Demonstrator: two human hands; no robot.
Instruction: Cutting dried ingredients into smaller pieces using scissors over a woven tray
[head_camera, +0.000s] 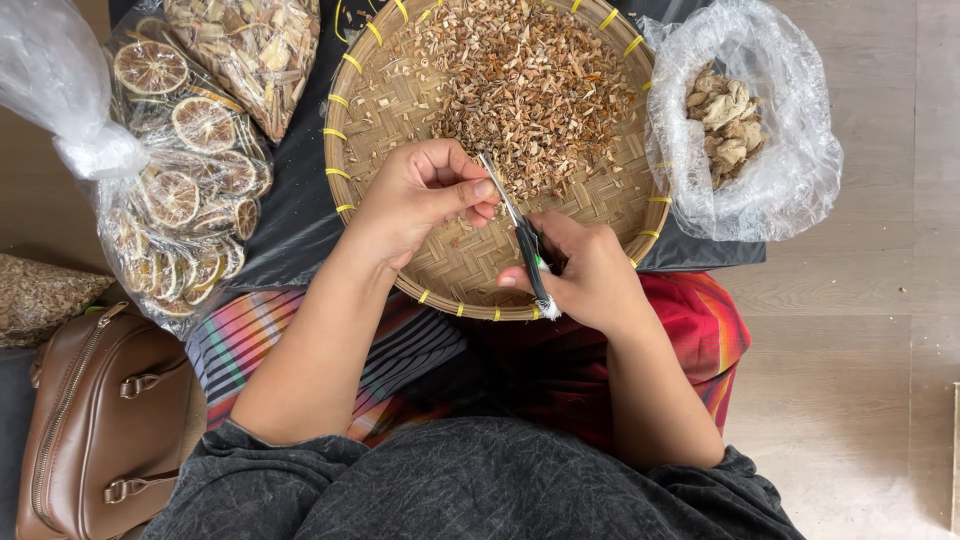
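Note:
My right hand (590, 275) grips a pair of black-handled scissors (520, 235), blades pointing up toward my left hand. My left hand (425, 190) is pinched shut at the blade tips; whatever small piece it holds is hidden by the fingers. Both hands hover over the near part of a round woven bamboo tray (400, 100) with yellow ties on its rim. A heap of small brown cut dried bits (530, 80) lies on the far half of the tray.
A clear bag of dried citrus slices (185, 190) lies left of the tray, with a bag of dried strips (250, 50) behind it. Another clear bag holding pale dried root pieces (725, 120) sits at right. A brown handbag (100, 420) rests at lower left.

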